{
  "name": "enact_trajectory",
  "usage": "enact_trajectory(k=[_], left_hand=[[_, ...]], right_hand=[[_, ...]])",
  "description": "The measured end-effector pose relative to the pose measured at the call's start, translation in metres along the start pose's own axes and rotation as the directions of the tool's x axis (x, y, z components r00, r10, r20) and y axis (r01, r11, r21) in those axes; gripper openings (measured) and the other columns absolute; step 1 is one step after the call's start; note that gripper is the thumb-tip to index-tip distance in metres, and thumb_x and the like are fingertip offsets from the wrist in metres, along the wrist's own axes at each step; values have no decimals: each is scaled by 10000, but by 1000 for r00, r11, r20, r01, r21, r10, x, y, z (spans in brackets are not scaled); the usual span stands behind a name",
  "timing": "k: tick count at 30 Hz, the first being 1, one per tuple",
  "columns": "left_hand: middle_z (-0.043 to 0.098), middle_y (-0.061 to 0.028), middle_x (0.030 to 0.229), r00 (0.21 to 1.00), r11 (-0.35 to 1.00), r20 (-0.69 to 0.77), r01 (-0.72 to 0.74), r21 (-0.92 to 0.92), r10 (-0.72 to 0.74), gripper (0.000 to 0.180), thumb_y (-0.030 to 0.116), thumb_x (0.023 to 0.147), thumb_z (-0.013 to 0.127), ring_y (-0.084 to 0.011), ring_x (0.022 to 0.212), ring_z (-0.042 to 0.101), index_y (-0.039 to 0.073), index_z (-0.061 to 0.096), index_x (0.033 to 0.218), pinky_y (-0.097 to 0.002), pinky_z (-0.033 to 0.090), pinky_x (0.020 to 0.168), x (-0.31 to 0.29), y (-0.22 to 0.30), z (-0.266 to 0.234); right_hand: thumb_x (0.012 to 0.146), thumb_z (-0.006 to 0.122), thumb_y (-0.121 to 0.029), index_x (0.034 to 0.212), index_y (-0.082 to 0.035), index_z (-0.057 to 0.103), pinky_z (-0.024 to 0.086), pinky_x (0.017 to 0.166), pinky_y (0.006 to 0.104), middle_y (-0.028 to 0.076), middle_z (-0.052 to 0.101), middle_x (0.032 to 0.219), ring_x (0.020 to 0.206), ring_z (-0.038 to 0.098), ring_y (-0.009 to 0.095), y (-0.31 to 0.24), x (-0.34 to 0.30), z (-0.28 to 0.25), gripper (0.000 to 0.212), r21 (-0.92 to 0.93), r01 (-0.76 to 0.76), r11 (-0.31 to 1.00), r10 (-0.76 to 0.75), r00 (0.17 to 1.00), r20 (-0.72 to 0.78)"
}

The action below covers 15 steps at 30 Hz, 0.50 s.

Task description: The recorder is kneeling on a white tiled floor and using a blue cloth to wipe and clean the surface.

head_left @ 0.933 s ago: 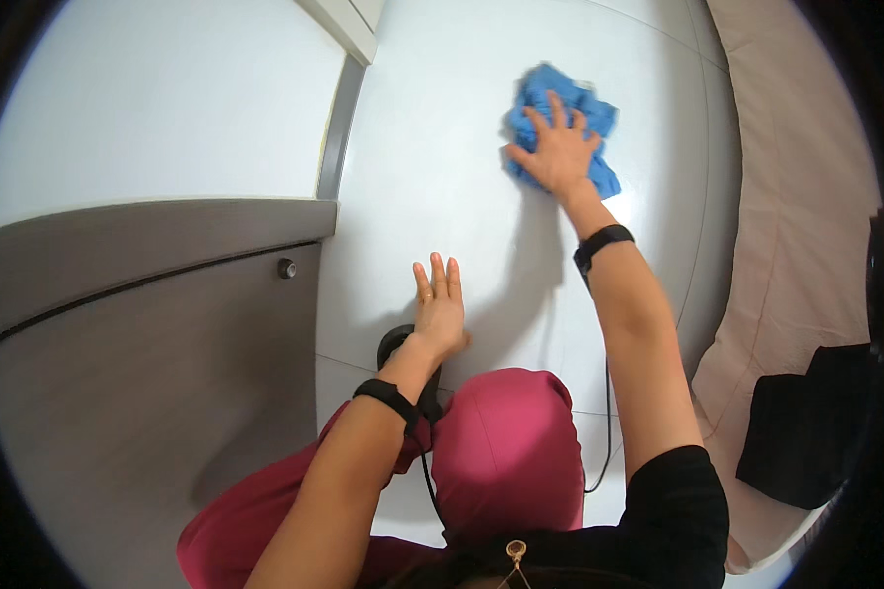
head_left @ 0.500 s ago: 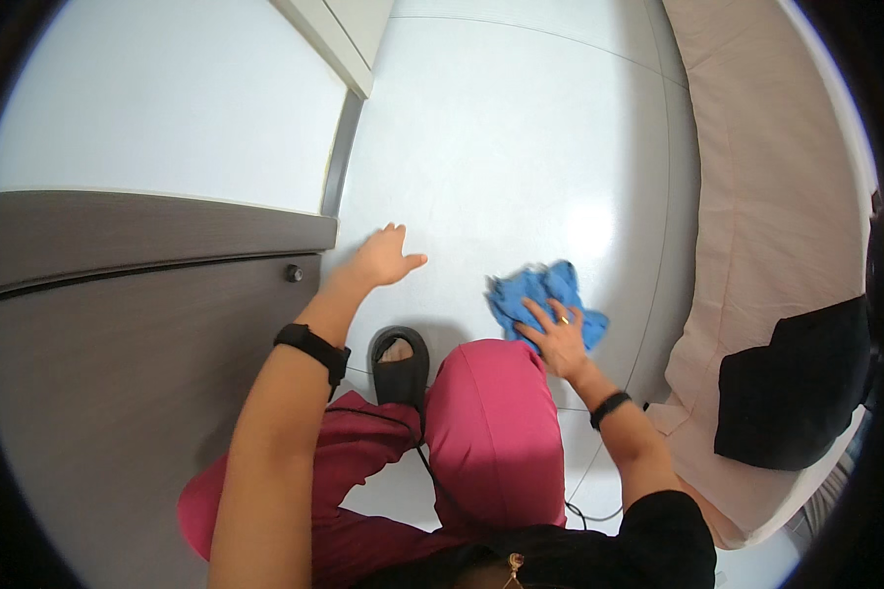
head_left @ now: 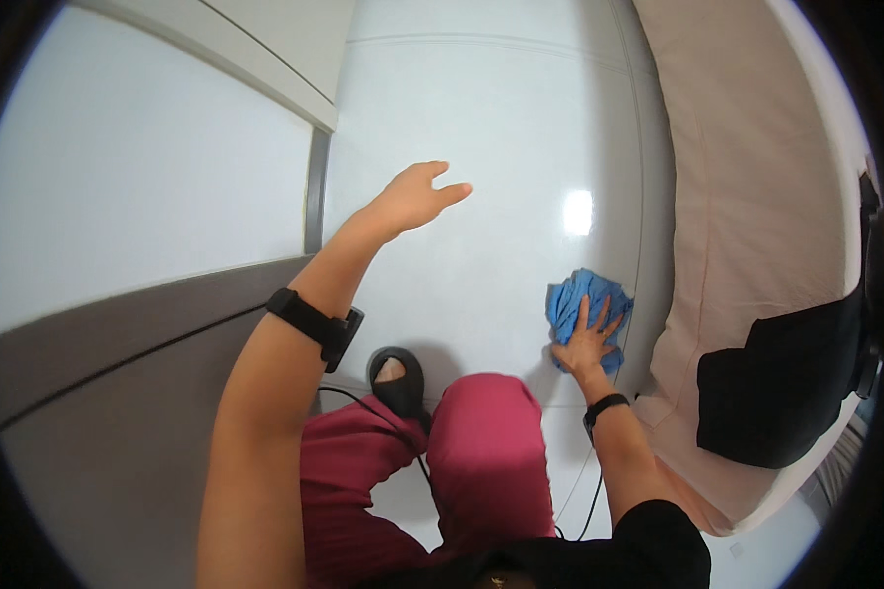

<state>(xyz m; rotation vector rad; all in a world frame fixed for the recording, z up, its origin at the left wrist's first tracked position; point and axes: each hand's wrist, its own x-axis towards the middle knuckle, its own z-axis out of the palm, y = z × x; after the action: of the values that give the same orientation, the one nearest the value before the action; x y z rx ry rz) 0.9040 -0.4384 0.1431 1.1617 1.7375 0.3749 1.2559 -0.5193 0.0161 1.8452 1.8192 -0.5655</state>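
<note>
A crumpled blue cloth lies on the pale tiled floor. My right hand presses down on it with the fingers spread flat, close to the base of the pink-beige sofa. Above the floor, further left and ahead, my left hand is held in the air. Its thumb and fingers are apart and nothing is in it.
On the right runs the fabric side of the sofa, with a black cloth draped over it. Grey-brown furniture borders the left. A black slipper is on my foot, and a thin black cable trails past my legs.
My right hand has slid the blue cloth to the right, toward the sofa. My left hand has risen forward and to the right.
</note>
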Motion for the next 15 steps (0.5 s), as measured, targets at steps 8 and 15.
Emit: enact_trajectory(k=[8,15], left_hand=[[411,-313,1248,987,985,150,78,-156,-54,684,385,844,551,-358,1196,402,-81,330,1293,-377,335,979,-31,20,15],[413,-290,1264,998,956,-6,56,-288,-60,637,342,850,559,-318,1197,416,-73,348,1286,-367,318,990,-82,29,-6]], right_hand=[[633,687,-136,1387,-313,90,246,912,689,144,-38,1458,1272,36,520,1,5,-13,978,-5,-42,999,42,999,-22],[585,608,-46,1345,-200,286,380,936,441,233,383,1298,1121,435,419,-2,-30,-41,839,568,15,823,-46,998,40]])
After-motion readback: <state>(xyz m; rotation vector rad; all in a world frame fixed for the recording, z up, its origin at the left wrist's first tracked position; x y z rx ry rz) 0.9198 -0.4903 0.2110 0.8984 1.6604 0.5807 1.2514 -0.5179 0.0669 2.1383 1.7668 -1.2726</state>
